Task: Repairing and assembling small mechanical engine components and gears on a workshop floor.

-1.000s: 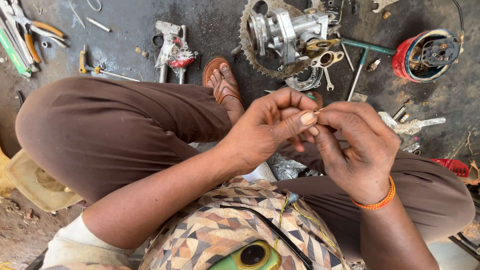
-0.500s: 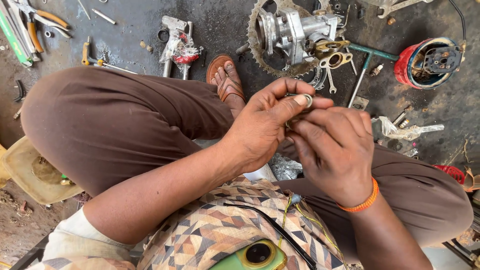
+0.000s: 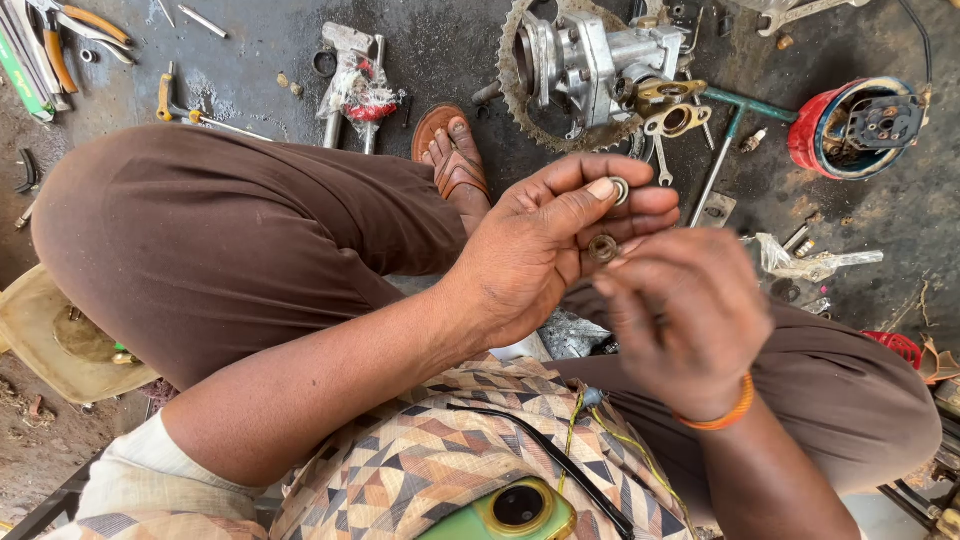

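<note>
The left hand [image 3: 535, 250] is raised over the lap, palm turned up toward the camera, fingers curled in. A small silver ring [image 3: 620, 189] is pinched between its thumb tip and the forefinger, at the far right edge of the hand. A second, darker washer [image 3: 602, 248] sits just nearer, resting on the left hand's lower fingers, where the tips of the right hand [image 3: 685, 320] meet it. The right hand is blurred, back toward the camera; its fingers are bunched toward the washer and touch it or nearly so (whether they actually grip it I cannot tell). An orange band [image 3: 718, 412] circles the right wrist.

Both hands hover above brown trousers [image 3: 230, 240], the left knee raised at the left of the scene. Beyond the hands, a sandalled foot [image 3: 452, 160] rests on the dark, oily floor [image 3: 440, 50]. Farther off stands a grey engine part with a sprocket [image 3: 580, 70], two brass-coloured fittings [image 3: 672, 105] against its right side, and a green T-handle wrench [image 3: 735, 125] lying just right of those. A red round housing [image 3: 850, 125] sits at the far right. Pliers with orange grips [image 3: 75, 30] and other hand tools lie at the far left. A patterned shirt [image 3: 420, 460] fills the near edge, with a green phone [image 3: 505, 512] in its pocket.
</note>
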